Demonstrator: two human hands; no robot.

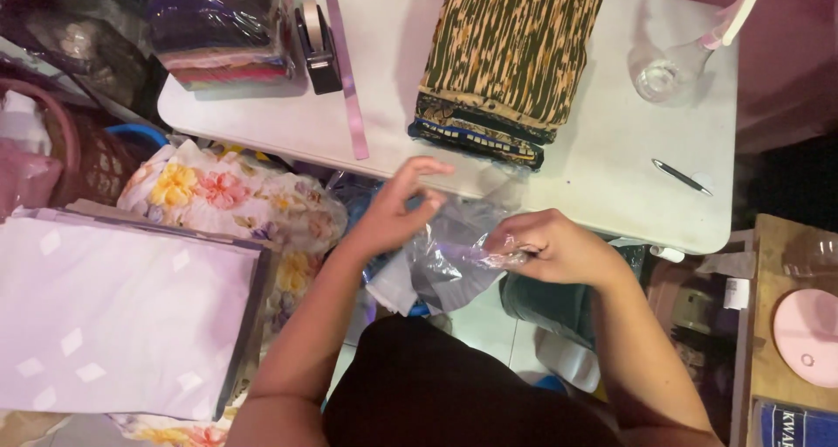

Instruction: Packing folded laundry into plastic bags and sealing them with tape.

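Both hands work just below the near edge of the white tabletop [602, 185], off its surface. The right hand [559, 248] is closed, its fingers pinching one end of a clear plastic bag [454, 259]. The left hand [397, 207] is spread, fingers loose and fanned, its fingertips at the bag's upper edge — whether they grip the film cannot be told. The bag hangs crumpled between the two hands, above the person's lap.

On the tabletop, a folded stack of green-and-orange patterned cloth [511, 54] lies near the middle, its near end close to the edge above the bag. At the far left corner sits a wrapped pile of folded fabrics [223, 28], with a black tape dispenser [319, 45] just beside it and a pink ruler [345, 72] running toward the near edge. Toward the right edge stand a clear spray bottle [685, 58] and — nearer — a dark pen [681, 176]. Left of the person, off the tabletop, lies floral cloth [227, 198] beside a stack of pale flat packages [122, 316].
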